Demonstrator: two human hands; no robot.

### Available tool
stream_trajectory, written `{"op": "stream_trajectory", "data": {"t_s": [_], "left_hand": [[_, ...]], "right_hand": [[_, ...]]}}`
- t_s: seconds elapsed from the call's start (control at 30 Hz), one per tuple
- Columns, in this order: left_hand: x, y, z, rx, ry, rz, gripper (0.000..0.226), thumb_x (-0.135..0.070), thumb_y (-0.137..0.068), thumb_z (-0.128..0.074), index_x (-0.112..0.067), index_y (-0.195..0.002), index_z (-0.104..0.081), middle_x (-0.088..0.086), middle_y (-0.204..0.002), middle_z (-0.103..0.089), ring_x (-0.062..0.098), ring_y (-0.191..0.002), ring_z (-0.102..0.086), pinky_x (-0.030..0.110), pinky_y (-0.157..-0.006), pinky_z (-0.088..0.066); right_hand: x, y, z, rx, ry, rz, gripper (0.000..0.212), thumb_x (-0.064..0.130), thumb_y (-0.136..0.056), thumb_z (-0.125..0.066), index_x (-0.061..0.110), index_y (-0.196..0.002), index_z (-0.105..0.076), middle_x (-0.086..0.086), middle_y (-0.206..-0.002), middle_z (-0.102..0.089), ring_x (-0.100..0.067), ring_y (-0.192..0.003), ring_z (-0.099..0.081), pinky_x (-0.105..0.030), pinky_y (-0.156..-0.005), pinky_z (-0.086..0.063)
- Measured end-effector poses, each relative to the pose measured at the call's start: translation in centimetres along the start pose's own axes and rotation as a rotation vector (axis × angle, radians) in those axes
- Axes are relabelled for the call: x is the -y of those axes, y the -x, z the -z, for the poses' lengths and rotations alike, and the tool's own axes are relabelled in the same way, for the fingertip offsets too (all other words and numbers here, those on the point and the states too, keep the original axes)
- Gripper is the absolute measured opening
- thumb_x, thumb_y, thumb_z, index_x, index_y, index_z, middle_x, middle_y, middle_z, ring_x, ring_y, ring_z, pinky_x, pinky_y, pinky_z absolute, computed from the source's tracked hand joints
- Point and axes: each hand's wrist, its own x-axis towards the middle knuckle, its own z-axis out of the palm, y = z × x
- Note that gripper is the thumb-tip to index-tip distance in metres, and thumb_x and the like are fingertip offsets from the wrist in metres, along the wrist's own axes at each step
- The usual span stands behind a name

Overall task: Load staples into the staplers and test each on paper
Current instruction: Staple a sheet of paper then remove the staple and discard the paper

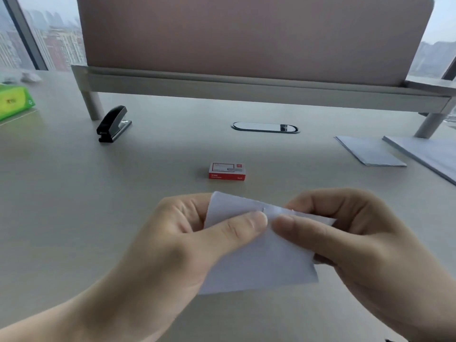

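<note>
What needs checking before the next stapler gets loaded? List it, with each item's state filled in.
1. Test paper secured: ok, the left hand and right hand both pinch it near its top edge.
2. Staple seated in the paper: cannot tell, only a small mark shows between the thumbs.
3. Hands free for the next stapler: not ok, both hold the paper.
4. Black stapler within sight: ok, it stands far left on the desk, untouched.
5. Staple box at hand: ok, it lies closed on the desk beyond the hands.
6. Spare paper stacks: ok, far right.
</note>
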Motion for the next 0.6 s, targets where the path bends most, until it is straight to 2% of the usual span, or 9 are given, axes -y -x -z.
{"op": "stream_trajectory", "data": {"t_s": [0.17,0.3,0.5,0.6], "left_hand": [[-0.33,0.22,-0.09,-0.047,0.029,0.089,0.019,-0.013,-0.066,-0.072,-0.01,-0.083,-0.081,0.012,-0.079,-0.078,0.02,-0.066,-0.073,0.025,-0.053,-0.056],[-0.53,0.29,-0.31,-0.05,0.017,0.092,0.021,-0.01,-0.067,-0.069,-0.01,-0.085,-0.081,0.013,-0.081,-0.079,0.02,-0.068,-0.074,0.024,-0.053,-0.055],[-0.51,0.31,-0.49,-0.077,0.007,0.114,0.021,-0.011,-0.068,-0.066,-0.01,-0.083,-0.081,0.012,-0.079,-0.078,0.019,-0.065,-0.073,0.024,-0.051,-0.054],[-0.58,0.29,-0.72,-0.091,0.005,0.134,0.024,-0.015,-0.068,-0.063,-0.009,-0.084,-0.081,0.014,-0.081,-0.078,0.022,-0.067,-0.073,0.027,-0.054,-0.056]], "right_hand": [[0.35,0.21,-0.38,0.046,-0.214,-0.154,0.029,0.034,-0.066,-0.075,0.006,-0.064,-0.069,-0.007,-0.06,-0.065,-0.015,-0.052,-0.058,-0.022,-0.046,-0.041],[0.65,0.2,-0.64,0.03,-0.294,-0.188,0.02,0.024,-0.069,-0.074,0.008,-0.06,-0.069,-0.009,-0.059,-0.065,-0.015,-0.049,-0.058,-0.02,-0.045,-0.042],[0.64,0.2,-0.83,0.047,-0.322,-0.21,0.018,0.024,-0.068,-0.072,0.009,-0.06,-0.069,-0.009,-0.059,-0.065,-0.016,-0.049,-0.059,-0.02,-0.045,-0.043],[0.52,0.2,-0.81,0.049,-0.318,-0.222,0.019,0.025,-0.068,-0.072,0.008,-0.061,-0.07,-0.011,-0.062,-0.066,-0.017,-0.051,-0.059,-0.02,-0.046,-0.044]]}}
